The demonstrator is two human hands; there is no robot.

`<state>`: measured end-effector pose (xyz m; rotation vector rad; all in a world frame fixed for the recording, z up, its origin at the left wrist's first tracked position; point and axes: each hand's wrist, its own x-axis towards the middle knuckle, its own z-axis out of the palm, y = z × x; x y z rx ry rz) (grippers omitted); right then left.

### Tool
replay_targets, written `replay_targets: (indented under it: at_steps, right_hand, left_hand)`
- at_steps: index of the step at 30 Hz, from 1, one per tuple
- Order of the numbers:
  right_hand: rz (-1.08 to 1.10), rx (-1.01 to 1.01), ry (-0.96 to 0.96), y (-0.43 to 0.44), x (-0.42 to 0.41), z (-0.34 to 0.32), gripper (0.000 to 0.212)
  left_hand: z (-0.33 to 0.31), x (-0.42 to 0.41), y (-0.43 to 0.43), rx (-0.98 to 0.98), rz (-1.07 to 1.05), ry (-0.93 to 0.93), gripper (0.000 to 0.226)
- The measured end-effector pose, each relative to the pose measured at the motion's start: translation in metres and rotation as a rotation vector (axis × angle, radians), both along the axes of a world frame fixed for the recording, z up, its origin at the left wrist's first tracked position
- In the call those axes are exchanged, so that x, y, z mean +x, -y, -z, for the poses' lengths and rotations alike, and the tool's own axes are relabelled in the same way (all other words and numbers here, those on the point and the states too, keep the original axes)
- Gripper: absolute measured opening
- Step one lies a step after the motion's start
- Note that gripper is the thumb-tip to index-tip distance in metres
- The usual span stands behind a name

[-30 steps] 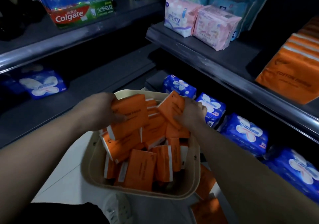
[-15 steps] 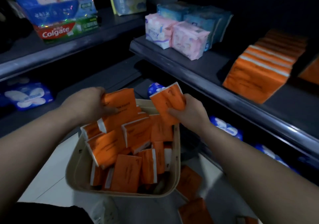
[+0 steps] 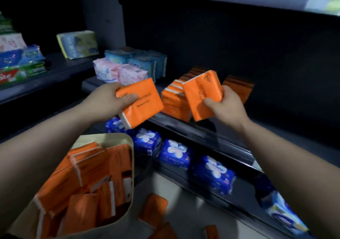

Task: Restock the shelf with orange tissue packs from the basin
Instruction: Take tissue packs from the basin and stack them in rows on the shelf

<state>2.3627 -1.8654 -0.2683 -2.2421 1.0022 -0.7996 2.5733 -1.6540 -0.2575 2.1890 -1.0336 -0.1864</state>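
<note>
Left hand (image 3: 108, 98) is clamped on one orange pack (image 3: 141, 102), thumb flat across the top face, fingers under it out of sight. Right hand (image 3: 226, 108) is clamped on a second pack (image 3: 202, 95), thumb on the front face, fingers curled round the far edge. Neither hand has slack showing.

Change: half a second back both hands were down at the basin (image 3: 110, 137) pulling these packs off the pile; now both are up at shelf (image 3: 202, 128) level, clear of the basin. So the pick is done and this is the carry-to-place leg.

The right pack stands nearly upright, just in front of the orange stack (image 3: 174, 100) on the shelf, overlapping it in view (can't tell if they touch). The left pack is tilted, hanging over the shelf edge, left of the stack. A smaller orange stack (image 3: 239, 87) sits further right.

The basin, lower left, holds many packs (image 3: 88, 174), so the task is far from finished. Loose packs (image 3: 154, 209) lie on the floor beside it. Blue packs (image 3: 174, 152) fill the shelf below.
</note>
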Motion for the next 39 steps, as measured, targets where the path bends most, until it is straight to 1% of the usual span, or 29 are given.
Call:
replay_targets:
  at_steps: [3, 7, 11, 13, 15, 17, 20, 23, 27, 31, 34, 36, 39]
  right_hand:
    - [0.172, -0.018, -0.054, 0.031, -0.035, -0.009, 0.04]
    - [0.297, -0.019, -0.104, 0.066, -0.071, -0.012, 0.039]
    - [0.323, -0.003, -0.113, 0.095, -0.083, -0.009, 0.032]
    - [0.324, -0.024, -0.152, 0.107, -0.083, -0.005, 0.037]
    - [0.35, -0.07, -0.21, 0.119, -0.084, -0.003, 0.042]
    - [0.378, -0.086, -0.23, 0.132, -0.088, 0.0, 0.04]
    - [0.419, -0.048, -0.172, 0.149, -0.098, 0.003, 0.035]
    - [0.419, -0.036, -0.057, 0.16, -0.109, 0.01, 0.037]
    - [0.395, -0.024, 0.036, 0.172, -0.122, 0.021, 0.031]
    - [0.379, -0.025, 0.023, 0.183, -0.127, 0.028, 0.034]
    - [0.366, -0.024, 0.002, 0.189, -0.128, 0.031, 0.043]
    - [0.361, -0.032, 0.001, 0.191, -0.128, 0.031, 0.046]
    - [0.348, -0.068, 0.016, 0.188, -0.13, 0.027, 0.044]
  left_hand:
    - [-0.01, -0.029, 0.048, -0.026, 0.068, 0.059, 0.03]
    - [-0.016, -0.056, 0.116, -0.068, 0.128, 0.103, 0.031]
    - [-0.018, -0.07, 0.178, -0.062, 0.105, 0.184, 0.039]
    - [-0.014, -0.072, 0.207, -0.063, 0.114, 0.204, 0.041]
    - [-0.008, -0.074, 0.234, -0.044, 0.17, 0.235, 0.047]
    - [-0.002, -0.078, 0.258, 0.013, 0.232, 0.258, 0.054]
    - [0.007, -0.086, 0.291, 0.13, 0.323, 0.258, 0.06]
    - [0.013, -0.096, 0.319, 0.208, 0.409, 0.258, 0.06]
    - [0.021, -0.098, 0.346, 0.293, 0.461, 0.288, 0.064]
    - [0.032, -0.096, 0.36, 0.24, 0.434, 0.334, 0.057]
    - [0.038, -0.094, 0.367, 0.163, 0.373, 0.366, 0.048]
    - [0.041, -0.091, 0.37, 0.142, 0.356, 0.35, 0.048]
    - [0.045, -0.087, 0.374, 0.131, 0.357, 0.328, 0.046]
